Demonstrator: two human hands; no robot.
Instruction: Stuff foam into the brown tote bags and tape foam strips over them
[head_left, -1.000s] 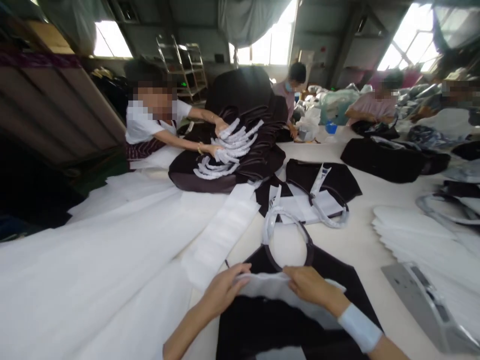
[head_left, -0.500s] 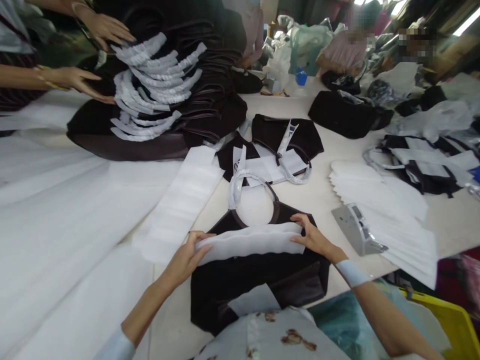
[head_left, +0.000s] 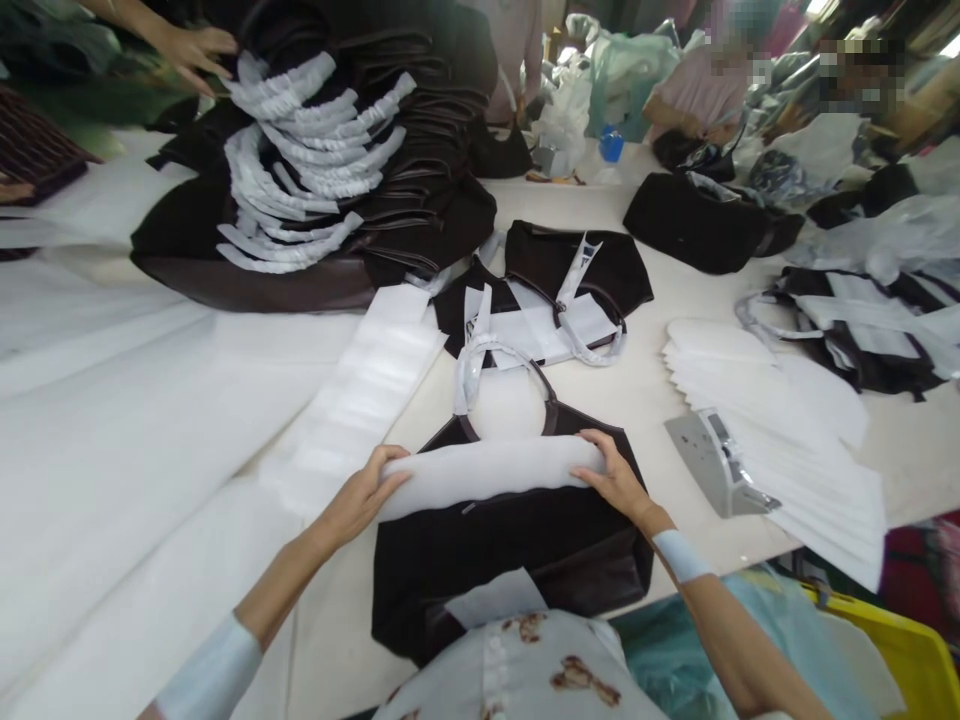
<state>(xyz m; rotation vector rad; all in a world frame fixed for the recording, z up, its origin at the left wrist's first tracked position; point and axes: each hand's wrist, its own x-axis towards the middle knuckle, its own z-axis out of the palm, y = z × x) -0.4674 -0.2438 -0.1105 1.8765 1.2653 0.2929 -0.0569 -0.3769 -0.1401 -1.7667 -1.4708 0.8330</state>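
Stretched between my hands is a folded white foam sheet (head_left: 487, 472), lying across the upper part of a black handbag (head_left: 510, 550). My left hand (head_left: 367, 492) pinches the sheet's left end, and my right hand (head_left: 613, 478) grips its right end. Beyond the sheet, the bag's ring-shaped handle (head_left: 550, 400) stands up, partly wrapped in white film. A pale square piece (head_left: 496, 597) lies on the bag's near side, close to my body.
A stack of white foam strips (head_left: 367, 370) lies at left, a fanned stack of white sheets (head_left: 795, 420) at right beside a metal tape dispenser (head_left: 716, 460). Black bags with wrapped handles (head_left: 315, 165) are piled back left, near another person's hand (head_left: 199, 50).
The foam sheet, which showed two layered edges, now looks like one smooth folded band. My hands keep hold of its ends. The other person's hands at upper left have drawn back.
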